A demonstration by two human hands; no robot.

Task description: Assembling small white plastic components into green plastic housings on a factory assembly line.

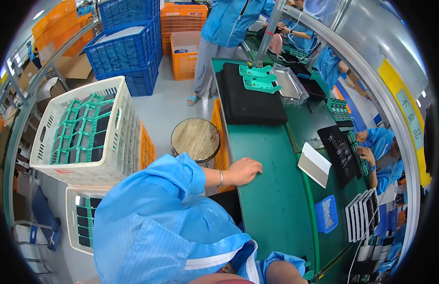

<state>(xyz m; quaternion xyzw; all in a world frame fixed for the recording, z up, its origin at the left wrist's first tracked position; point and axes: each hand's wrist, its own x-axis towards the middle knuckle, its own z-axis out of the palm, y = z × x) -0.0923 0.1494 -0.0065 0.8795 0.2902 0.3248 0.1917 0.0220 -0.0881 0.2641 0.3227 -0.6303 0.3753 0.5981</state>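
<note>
My left hand (245,171) rests on the near edge of the green worktable (271,199), its fingers curled in and nothing seen in them. A bracelet (221,178) circles that wrist below a blue sleeve. My right forearm (285,273) shows only at the lower edge, and its hand is out of the picture. Farther up the table, two green plastic frames (258,78) lie on a stack of black foam pads (250,97). Beyond my left hand, a white and grey flat piece (315,165) lies across the table.
A round wooden stool (195,138) stands left of the table. White crates (117,128) hold green frames with dark pads (79,130). A blue bin (326,214) sits near white trays (363,215). Opposite, a co-worker's hands (366,154) touch green parts. Another person (231,28) stands beyond the stool.
</note>
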